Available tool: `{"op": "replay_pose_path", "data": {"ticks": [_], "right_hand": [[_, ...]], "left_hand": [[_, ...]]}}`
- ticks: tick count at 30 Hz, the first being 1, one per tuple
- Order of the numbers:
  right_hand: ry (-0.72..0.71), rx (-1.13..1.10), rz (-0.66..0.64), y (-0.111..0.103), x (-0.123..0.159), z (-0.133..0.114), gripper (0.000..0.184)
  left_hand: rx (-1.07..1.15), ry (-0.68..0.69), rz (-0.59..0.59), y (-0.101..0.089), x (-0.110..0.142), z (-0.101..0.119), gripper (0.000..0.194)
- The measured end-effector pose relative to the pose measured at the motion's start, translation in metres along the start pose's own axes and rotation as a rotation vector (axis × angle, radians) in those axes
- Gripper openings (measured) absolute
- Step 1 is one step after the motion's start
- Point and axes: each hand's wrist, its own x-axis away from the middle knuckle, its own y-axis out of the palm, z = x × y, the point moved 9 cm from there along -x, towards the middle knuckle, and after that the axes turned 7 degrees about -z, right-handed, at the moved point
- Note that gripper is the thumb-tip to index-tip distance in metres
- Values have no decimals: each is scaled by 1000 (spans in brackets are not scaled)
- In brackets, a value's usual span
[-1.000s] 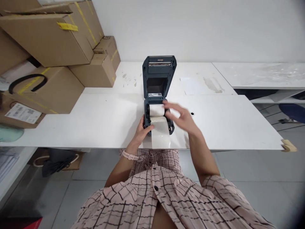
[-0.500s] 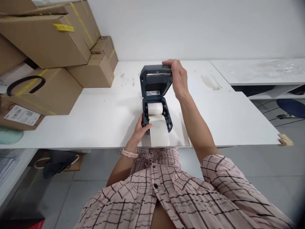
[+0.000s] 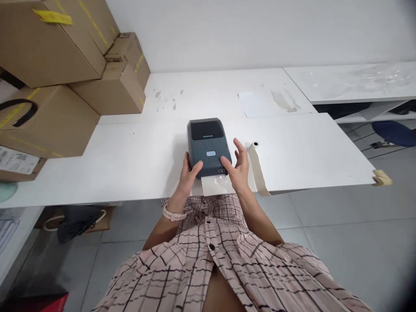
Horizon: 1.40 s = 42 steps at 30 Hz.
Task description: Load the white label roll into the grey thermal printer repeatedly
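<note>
A dark grey label printer stands on the white table near its front edge, its lid down. A strip of label paper sticks out of its front, toward the table edge. My left hand grips the printer's front left corner, thumb on top and fingers along the side. My right hand is at the front right corner, its thumb touching the lid and its other fingers spread apart, off the casing. The paper roll inside is hidden by the lid.
Right of the printer lies a small roll with an unrolled paper strip reaching the table edge. A white sheet lies farther back. Cardboard boxes are stacked at the left. A blue stool stands beyond the table's right end.
The printer's lid has swung down and shut, covering the roll. My right hand has come down from the raised lid to the front right corner. My left hand stays at the left side.
</note>
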Motion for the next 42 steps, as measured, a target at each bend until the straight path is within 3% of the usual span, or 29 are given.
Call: {"op": "replay_pose_path", "data": {"ticks": [2,5,10,13,16,18,20,23,25,28,31,35,39,42], "right_hand": [[163,-259,-102,10,-4,24,91],[328,-546,-194,25,-2,45,101],[245,-543,-100,21,-3,47,97],[213,-504,-107,20,-6,48,95],[199,-471,-133,20,-8,50,97],[181,-464,-138,20,-9,51,98],[161,-450,-139,22,-10,54,95],[142,-419,-123,24,-11,58,89],[125,-386,-104,25,-11,57,86],[3,-235,-5,15,-7,36,78],[-243,85,87,4,2,-8,62],[-506,509,0,20,16,-54,45],[-569,733,3,33,24,-71,31],[-606,830,22,41,28,-81,22]], "left_hand": [[48,21,-8,5,-1,0,101],[75,42,46,1,-1,-6,104],[88,121,94,-4,-5,-11,108],[27,155,114,-5,1,-12,105],[-112,283,365,-19,32,-8,93],[-142,304,498,-23,57,-13,64],[-105,166,351,-7,61,-31,48],[26,-72,15,31,58,-51,60],[131,-115,-44,42,55,-48,61],[209,-109,-44,46,51,-41,61],[146,-84,-38,41,49,-48,62],[17,-10,14,28,46,-64,64],[-59,14,27,24,48,-66,58],[-104,84,171,6,53,-46,49]]}}
